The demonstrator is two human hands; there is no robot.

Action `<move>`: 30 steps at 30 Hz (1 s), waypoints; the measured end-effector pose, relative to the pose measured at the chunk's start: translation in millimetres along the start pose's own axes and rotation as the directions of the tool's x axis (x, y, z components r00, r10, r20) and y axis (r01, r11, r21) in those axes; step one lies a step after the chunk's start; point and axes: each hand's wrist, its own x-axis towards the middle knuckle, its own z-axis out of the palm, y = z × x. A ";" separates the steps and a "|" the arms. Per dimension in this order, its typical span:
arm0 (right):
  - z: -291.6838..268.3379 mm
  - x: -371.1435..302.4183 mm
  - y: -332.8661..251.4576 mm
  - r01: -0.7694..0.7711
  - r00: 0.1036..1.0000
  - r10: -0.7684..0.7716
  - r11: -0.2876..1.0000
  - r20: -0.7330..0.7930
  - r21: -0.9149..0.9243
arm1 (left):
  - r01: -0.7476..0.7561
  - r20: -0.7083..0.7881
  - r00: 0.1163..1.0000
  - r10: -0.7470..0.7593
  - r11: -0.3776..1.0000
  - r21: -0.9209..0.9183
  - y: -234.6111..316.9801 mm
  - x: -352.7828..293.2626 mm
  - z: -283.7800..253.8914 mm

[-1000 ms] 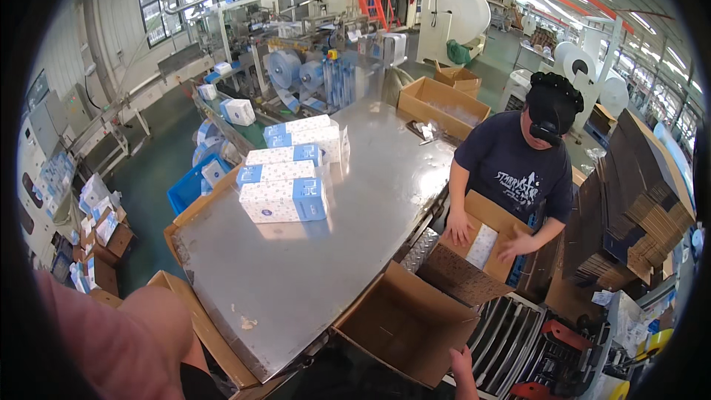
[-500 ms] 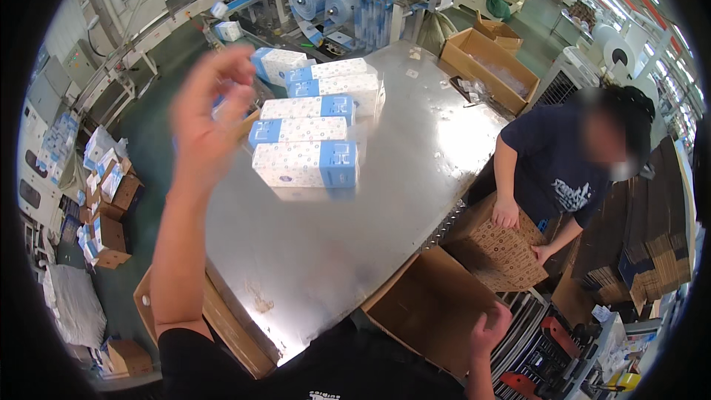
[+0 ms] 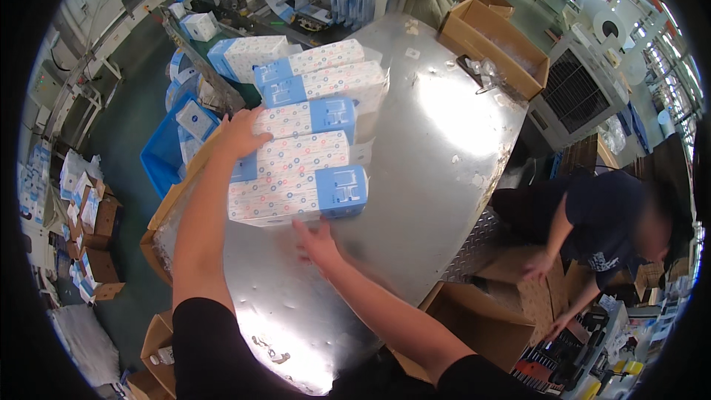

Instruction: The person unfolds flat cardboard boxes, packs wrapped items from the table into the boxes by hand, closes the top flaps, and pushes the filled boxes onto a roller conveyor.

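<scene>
Several long white-and-blue patterned packs lie side by side on the metal table. My left hand (image 3: 241, 135) rests at the left end of the middle packs, its fingers spread against them. Close to the front edge of the nearest pack (image 3: 274, 196) is my right hand (image 3: 318, 246), palm inward and fingers apart; whether it touches the pack I cannot tell. Behind these, two more packs (image 3: 326, 78) lie slanted together, and another pack (image 3: 248, 58) sits at the table's far left corner. Neither hand grips anything.
The shiny metal table (image 3: 415, 230) has an open carton (image 3: 481, 311) at its near right edge. Beyond that, a co-worker (image 3: 600, 215) bends over another carton (image 3: 544, 296). A blue bin (image 3: 159, 155) stands left; a long carton (image 3: 492, 48) sits at the far right.
My left hand has come down from the air onto the packs. My right hand has moved from the open carton to the nearest pack. The co-worker has bent lower with the carton.
</scene>
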 end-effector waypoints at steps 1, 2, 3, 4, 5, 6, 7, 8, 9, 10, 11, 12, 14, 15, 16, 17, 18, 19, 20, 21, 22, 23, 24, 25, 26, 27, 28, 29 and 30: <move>9.7 19.1 -14.1 0.081 0.993 -0.077 0.996 -0.086 0.042 | -0.004 0.016 1.000 0.004 1.000 0.001 3.8 9.0 -6.3; 7.5 38.0 -30.8 0.052 0.993 -0.037 0.990 -0.114 0.133 | 0.056 0.163 0.986 -0.042 0.995 -0.079 5.1 17.2 -11.9; 0.8 48.2 -34.8 0.023 0.991 0.008 0.974 -0.136 0.224 | 0.130 0.312 0.947 -0.080 0.981 -0.145 2.4 16.7 -12.7; -9.6 52.0 -26.5 0.010 0.990 0.023 0.972 -0.138 0.233 | 0.130 0.327 0.942 -0.078 0.982 -0.140 -5.4 10.5 -7.4; -24.7 53.2 -17.4 0.214 0.959 -0.181 0.967 -0.220 0.139 | 0.196 0.490 0.869 -0.066 0.956 -0.219 -13.8 -3.3 -1.2; -43.7 49.8 -10.8 0.403 0.882 -0.380 0.915 -0.280 0.025 | 0.276 0.636 0.770 -0.036 0.919 -0.282 -18.3 -19.2 6.2; -67.6 31.1 -14.7 0.346 0.909 -0.349 0.937 -0.228 -0.055 | 0.392 0.709 0.705 -0.036 0.852 -0.346 -17.5 -40.6 15.5; -89.8 7.8 -22.9 0.292 0.934 -0.312 0.947 -0.174 -0.133 | 0.509 0.773 0.634 -0.030 0.768 -0.388 -14.6 -67.8 20.1; -111.3 -5.2 -19.1 0.281 0.937 -0.300 0.952 -0.180 -0.124 | 0.515 0.756 0.654 0.007 0.728 -0.453 -9.7 -96.3 24.0; -129.6 -17.9 -10.9 0.234 0.962 -0.251 0.962 -0.109 -0.142 | 0.522 0.737 0.674 0.041 0.680 -0.515 -8.2 -123.0 28.9; -136.5 -27.9 -5.2 0.189 0.980 -0.197 0.969 -0.034 -0.162 | 0.530 0.748 0.663 0.039 0.682 -0.505 -11.2 -143.8 31.2; -134.4 -40.3 -6.4 0.170 0.984 -0.178 0.972 -0.034 -0.161 | 0.510 0.762 0.641 0.088 0.693 -0.509 -15.0 -164.4 35.6; -127.2 -71.6 -13.5 0.092 0.990 -0.131 0.865 -0.046 -0.493 | 0.516 0.792 0.596 0.134 0.692 -0.505 -13.4 -190.5 40.5; -124.7 -77.4 -17.0 0.067 0.993 -0.104 0.869 -0.048 -0.490 | 0.596 0.732 0.681 0.040 0.551 -0.584 -3.9 -194.1 32.3; -121.1 -72.4 -24.9 0.052 0.997 -0.067 0.925 -0.026 -0.377 | 0.638 0.668 0.740 -0.080 0.398 -0.660 0.1 -195.6 29.4; -116.6 -66.3 -31.5 0.035 0.999 -0.034 0.965 0.010 -0.260 | 0.656 0.680 0.727 -0.098 0.392 -0.645 -8.4 -199.4 43.9; -115.1 -56.8 -37.5 0.029 0.999 -0.022 0.964 0.027 -0.263 | 0.659 0.672 0.739 -0.054 0.268 -0.703 -22.7 -198.2 71.0; -121.7 -44.7 -43.0 0.041 0.996 -0.021 0.972 0.087 -0.231 | 0.647 0.655 0.756 0.003 0.143 -0.749 -27.2 -190.6 88.3; -130.4 -37.7 -41.0 0.044 0.991 -0.019 0.980 0.133 -0.192 | 0.655 0.664 0.747 0.015 0.146 -0.741 -17.6 -183.5 88.0; -138.0 -31.6 -34.9 0.036 0.992 -0.013 0.982 0.125 -0.186 | 0.661 0.667 0.745 0.018 0.119 -0.741 -2.2 -178.1 81.5; -144.9 -30.2 -33.5 0.038 0.989 -0.017 0.989 0.146 -0.146 | 0.660 0.664 0.748 0.018 0.090 -0.746 10.3 -176.2 73.4; -153.7 -35.1 -30.5 0.044 0.986 -0.026 0.994 0.164 -0.105 | 0.648 0.653 0.756 0.041 0.094 -0.756 17.8 -177.9 69.6; -161.7 -47.0 -28.6 0.050 0.987 -0.033 0.993 0.158 -0.104 | 0.643 0.649 0.759 0.048 0.096 -0.760 29.2 -181.2 59.3; -169.2 -67.1 -22.4 0.125 0.980 -0.114 0.990 0.165 -0.059 | 0.563 0.588 0.807 0.053 0.232 -0.793 45.0 -185.2 41.0; -177.8 -88.2 -15.1 0.203 0.966 -0.197 0.979 0.165 -0.015 | 0.465 0.521 0.850 0.072 0.362 -0.808 63.1 -187.8 21.0; -185.4 -109.8 -7.3 0.214 0.966 -0.209 0.977 0.154 -0.015 | 0.323 0.413 0.901 0.134 0.431 -0.843 80.7 -191.9 -0.3; -192.4 -131.3 3.2 0.222 0.962 -0.238 0.967 0.133 0.125 | 0.175 0.305 0.931 0.201 0.487 -0.856 99.9 -197.2 -23.5; -203.4 -159.1 11.7 0.240 0.958 -0.272 0.935 0.092 0.260 | -0.015 0.183 0.937 0.296 0.559 -0.829 133.2 -200.3 -54.9; -217.8 -185.9 24.0 0.259 0.957 -0.283 0.932 0.061 0.256 | -0.207 0.066 0.914 0.400 0.599 -0.774 172.2 -204.3 -84.2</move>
